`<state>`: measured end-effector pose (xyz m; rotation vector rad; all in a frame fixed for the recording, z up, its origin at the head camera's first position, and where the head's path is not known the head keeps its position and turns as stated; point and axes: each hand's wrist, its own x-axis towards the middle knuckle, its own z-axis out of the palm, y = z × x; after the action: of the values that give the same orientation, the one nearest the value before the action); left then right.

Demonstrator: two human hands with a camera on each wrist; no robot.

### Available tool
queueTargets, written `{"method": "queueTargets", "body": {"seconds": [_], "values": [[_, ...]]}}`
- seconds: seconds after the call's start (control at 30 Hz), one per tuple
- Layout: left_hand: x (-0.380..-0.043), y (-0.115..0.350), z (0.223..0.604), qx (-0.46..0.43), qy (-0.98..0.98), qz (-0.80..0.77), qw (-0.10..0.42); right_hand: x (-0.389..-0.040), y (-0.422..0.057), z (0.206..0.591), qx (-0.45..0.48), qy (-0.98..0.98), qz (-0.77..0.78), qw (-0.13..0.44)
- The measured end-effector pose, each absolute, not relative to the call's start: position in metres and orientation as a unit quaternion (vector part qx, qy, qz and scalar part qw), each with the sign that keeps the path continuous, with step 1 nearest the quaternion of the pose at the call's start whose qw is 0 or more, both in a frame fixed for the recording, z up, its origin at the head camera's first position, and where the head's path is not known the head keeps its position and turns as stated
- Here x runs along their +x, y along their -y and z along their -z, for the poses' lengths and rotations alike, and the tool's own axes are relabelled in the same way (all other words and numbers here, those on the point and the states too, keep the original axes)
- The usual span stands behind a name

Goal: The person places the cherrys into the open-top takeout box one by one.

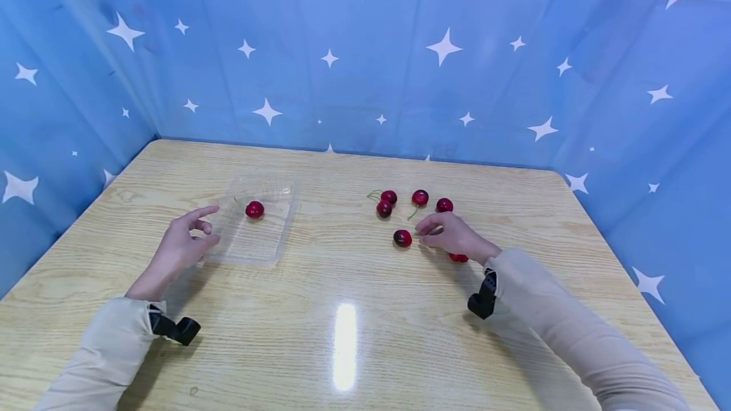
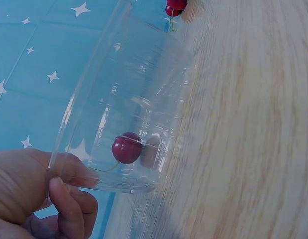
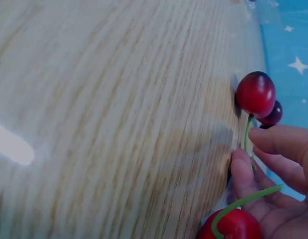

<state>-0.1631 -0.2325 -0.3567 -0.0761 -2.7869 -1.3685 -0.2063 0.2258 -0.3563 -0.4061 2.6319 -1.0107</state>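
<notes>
Seven glossy cherries in our shot, folks. Closest to us, one half-hidden cherry [image 1: 459,257] peeks out red from under the right hand [image 1: 451,236]. Just past the fingertips sits the two-tone cherry [image 1: 402,238], plump and smooth, bright red going almost black at one end, with a thin green stem. Thumb and finger curl in around that stem, but we honestly can't tell if they're pinching it. The fruit itself is down on the table [image 1: 274,347], pale stuff with streaky wood grain.

Off to the left, the left hand [image 1: 181,243] grips the side wall of a tray [image 1: 251,243]: thin clear plastic, rounded corners, catching shiny highlights. The tray cherry [image 1: 254,209] inside is round and red, green stem poking out.

Further back we've got a close pair [image 1: 384,208], a stemmed cherry [image 1: 419,197] and a round red one [image 1: 444,205]. Behind everything hangs a creased blue curtain [image 1: 365,81] with white four-pointed stars.
</notes>
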Motion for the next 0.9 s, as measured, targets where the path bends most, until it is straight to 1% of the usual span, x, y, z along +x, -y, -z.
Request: {"method": "queueTargets", "body": {"seconds": [0.43, 0.9], "values": [[-0.163, 0.232, 0.358, -0.018, 0.892, 0.451, 0.005, -0.205, -0.22, 0.357, -0.144, -0.896, 0.384, 0.168], [-0.163, 0.232, 0.357, -0.021, 0.893, 0.449, 0.006, -0.2, -0.211, 0.357, -0.123, -0.873, 0.434, 0.184]]}}
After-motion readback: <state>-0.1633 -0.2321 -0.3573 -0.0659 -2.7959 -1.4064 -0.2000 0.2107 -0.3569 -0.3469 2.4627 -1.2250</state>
